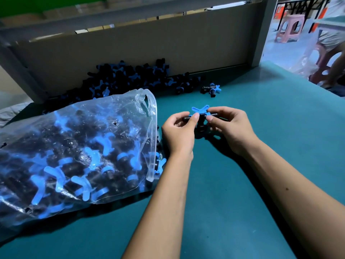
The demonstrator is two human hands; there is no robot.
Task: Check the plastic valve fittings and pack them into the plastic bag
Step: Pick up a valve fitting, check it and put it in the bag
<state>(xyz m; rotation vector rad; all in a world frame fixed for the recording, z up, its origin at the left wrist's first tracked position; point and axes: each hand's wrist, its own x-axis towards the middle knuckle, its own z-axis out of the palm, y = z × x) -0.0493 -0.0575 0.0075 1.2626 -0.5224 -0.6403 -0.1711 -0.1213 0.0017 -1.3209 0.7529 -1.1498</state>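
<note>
A black valve fitting with a blue butterfly handle (200, 112) is held above the green table between both hands. My left hand (180, 131) pinches its left end with thumb and fingers. My right hand (230, 128) pinches the right end. A clear plastic bag (74, 150) lies on its side at the left, filled with several black and blue fittings, its mouth facing the hands. A pile of loose fittings (127, 77) sits at the back against a cardboard wall. One fitting (211, 89) lies alone to the right of the pile.
The green table (261, 146) runs to an edge at the right. A cardboard panel (140, 45) and grey frame close off the back. Beyond the right edge stand pink stools (289, 27) and a seated person's legs (328, 53).
</note>
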